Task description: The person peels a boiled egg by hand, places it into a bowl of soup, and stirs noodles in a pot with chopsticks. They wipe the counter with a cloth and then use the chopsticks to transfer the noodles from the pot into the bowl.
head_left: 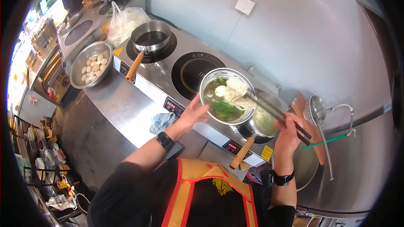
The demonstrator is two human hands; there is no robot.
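My left hand [194, 112] grips the near left rim of a white patterned bowl [205, 87], tilted over the stove. In the bowl are broth, green leaves [224, 110], a pale round piece like an egg [220, 91] and noodles [235, 91]. My right hand [288, 131] is closed around long dark chopsticks [273, 111], whose tips are at the noodles on the bowl's right side. Some noodles hang towards a pot [264, 125] with cloudy liquid, partly hidden behind the bowl. Its wooden handle [243, 153] points towards me.
Left of the bowl are a bare round hob [198, 73] and a hammered pan [151, 38] on another hob. Further left are a steel bowl of eggs [91, 68] and a plastic bag [125, 23]. A grey cloth [163, 122] lies on the counter; a strainer [317, 106] sits at right.
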